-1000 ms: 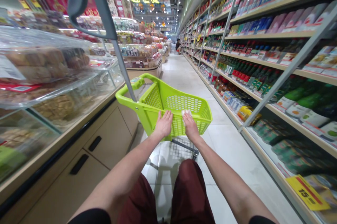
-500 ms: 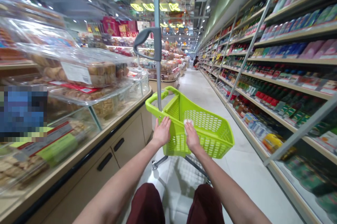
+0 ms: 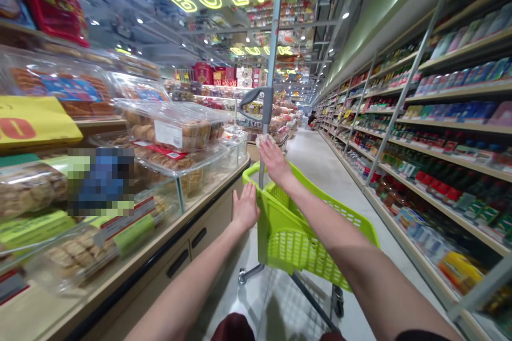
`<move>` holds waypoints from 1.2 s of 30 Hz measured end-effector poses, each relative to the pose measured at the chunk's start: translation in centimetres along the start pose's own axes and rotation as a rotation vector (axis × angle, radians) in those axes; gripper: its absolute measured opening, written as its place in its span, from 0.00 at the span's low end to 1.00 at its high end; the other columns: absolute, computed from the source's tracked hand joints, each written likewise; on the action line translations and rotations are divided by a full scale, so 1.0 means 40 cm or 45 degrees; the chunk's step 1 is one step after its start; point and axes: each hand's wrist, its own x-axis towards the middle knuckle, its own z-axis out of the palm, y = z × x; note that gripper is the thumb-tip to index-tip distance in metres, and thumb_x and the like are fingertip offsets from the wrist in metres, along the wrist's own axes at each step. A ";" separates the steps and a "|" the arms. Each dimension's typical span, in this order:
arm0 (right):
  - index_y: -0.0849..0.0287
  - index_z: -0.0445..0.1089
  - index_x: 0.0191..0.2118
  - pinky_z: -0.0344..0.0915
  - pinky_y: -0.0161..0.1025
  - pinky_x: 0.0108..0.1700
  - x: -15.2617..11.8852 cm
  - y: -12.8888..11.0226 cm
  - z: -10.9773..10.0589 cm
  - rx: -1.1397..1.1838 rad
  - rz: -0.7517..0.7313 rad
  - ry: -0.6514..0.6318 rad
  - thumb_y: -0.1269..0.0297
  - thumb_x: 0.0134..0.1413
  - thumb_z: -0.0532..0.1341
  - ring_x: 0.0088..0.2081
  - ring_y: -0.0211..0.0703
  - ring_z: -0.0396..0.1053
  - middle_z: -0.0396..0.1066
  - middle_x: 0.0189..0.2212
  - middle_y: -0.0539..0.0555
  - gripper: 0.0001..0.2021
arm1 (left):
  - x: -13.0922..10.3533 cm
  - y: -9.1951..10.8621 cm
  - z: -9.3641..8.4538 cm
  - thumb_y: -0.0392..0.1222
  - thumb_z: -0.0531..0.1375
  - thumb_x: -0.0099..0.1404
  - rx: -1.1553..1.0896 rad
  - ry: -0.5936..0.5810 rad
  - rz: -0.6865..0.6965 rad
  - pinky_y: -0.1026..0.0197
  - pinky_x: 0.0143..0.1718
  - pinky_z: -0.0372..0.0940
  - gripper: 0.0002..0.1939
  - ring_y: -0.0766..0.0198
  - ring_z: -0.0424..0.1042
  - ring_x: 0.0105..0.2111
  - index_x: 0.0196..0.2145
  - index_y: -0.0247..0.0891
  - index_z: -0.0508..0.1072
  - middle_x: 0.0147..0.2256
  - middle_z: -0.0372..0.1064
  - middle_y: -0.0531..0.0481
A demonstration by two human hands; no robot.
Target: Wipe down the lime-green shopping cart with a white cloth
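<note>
A lime-green plastic shopping cart (image 3: 290,247) with a perforated basket stands in front of me. My right hand (image 3: 278,165) is raised above the basket's near end, pressing a crumpled white wipe (image 3: 262,141) to the grey upright pole (image 3: 277,47). Just above it, a grey looped handle (image 3: 267,105) is fixed on the pole. At the basket's near left corner, my left hand (image 3: 246,208) lies against the green plastic with its fingers stretched and thumb apart; it holds nothing.
A counter with glass dividers (image 3: 179,194) and clear boxes of baked snacks (image 3: 172,133) lines the left. Tall shelves (image 3: 448,170) of packaged goods run along the right. A tiled aisle (image 3: 304,141) leads ahead, with a crouching person (image 3: 312,119) far off.
My right hand has moved with the wipe from the basket's side up to the pole. My left hand stays by the near corner. The view has tilted up and shifted left.
</note>
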 end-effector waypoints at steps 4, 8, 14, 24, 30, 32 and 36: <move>0.67 0.62 0.52 0.45 0.51 0.61 -0.101 -0.009 0.060 0.001 -0.059 -0.214 0.80 0.53 0.48 0.61 0.47 0.42 0.57 0.56 0.62 0.21 | -0.028 -0.022 0.021 0.38 0.51 0.54 -0.002 -0.071 -0.035 0.39 0.58 0.37 0.35 0.55 0.41 0.61 0.59 0.32 0.48 0.62 0.40 0.41; 0.65 0.63 0.51 0.51 0.49 0.59 -0.288 -0.042 0.111 0.057 0.003 -0.322 0.79 0.53 0.49 0.60 0.46 0.46 0.58 0.55 0.61 0.20 | -0.049 -0.037 0.035 0.38 0.50 0.54 0.010 -0.131 -0.065 0.40 0.58 0.36 0.35 0.55 0.39 0.61 0.59 0.31 0.48 0.62 0.39 0.41; 0.64 0.61 0.53 0.52 0.51 0.58 -0.384 -0.051 0.073 0.095 0.113 -0.289 0.80 0.54 0.47 0.61 0.44 0.44 0.58 0.55 0.62 0.21 | -0.066 -0.026 0.032 0.38 0.50 0.54 0.026 -0.149 -0.060 0.41 0.58 0.37 0.34 0.55 0.39 0.61 0.59 0.30 0.48 0.61 0.40 0.40; 0.64 0.58 0.55 0.40 0.54 0.61 0.090 0.024 -0.069 -0.008 -0.074 0.053 0.77 0.58 0.44 0.62 0.45 0.37 0.52 0.58 0.58 0.20 | -0.037 -0.011 -0.011 0.37 0.50 0.53 0.015 -0.012 0.002 0.41 0.59 0.35 0.34 0.56 0.39 0.61 0.59 0.31 0.48 0.62 0.40 0.41; 0.68 0.58 0.55 0.44 0.54 0.61 0.012 0.009 0.017 -0.077 -0.141 -0.144 0.80 0.54 0.47 0.61 0.49 0.44 0.56 0.56 0.62 0.22 | -0.023 -0.039 -0.006 0.37 0.50 0.52 0.000 0.052 -0.007 0.41 0.59 0.35 0.35 0.58 0.39 0.61 0.59 0.32 0.48 0.62 0.40 0.43; 0.68 0.57 0.55 0.44 0.54 0.61 -0.058 -0.011 0.050 -0.100 -0.186 -0.210 0.80 0.53 0.46 0.61 0.49 0.44 0.55 0.56 0.62 0.23 | -0.020 -0.042 0.003 0.36 0.50 0.52 -0.004 0.051 -0.004 0.42 0.59 0.35 0.35 0.58 0.39 0.61 0.59 0.31 0.48 0.61 0.40 0.43; 0.71 0.59 0.54 0.48 0.53 0.60 -0.143 -0.037 0.074 -0.148 -0.298 -0.325 0.78 0.54 0.47 0.60 0.52 0.46 0.55 0.56 0.64 0.21 | -0.016 -0.032 0.005 0.37 0.49 0.52 -0.017 0.030 0.021 0.41 0.59 0.34 0.35 0.58 0.39 0.61 0.58 0.29 0.49 0.61 0.41 0.41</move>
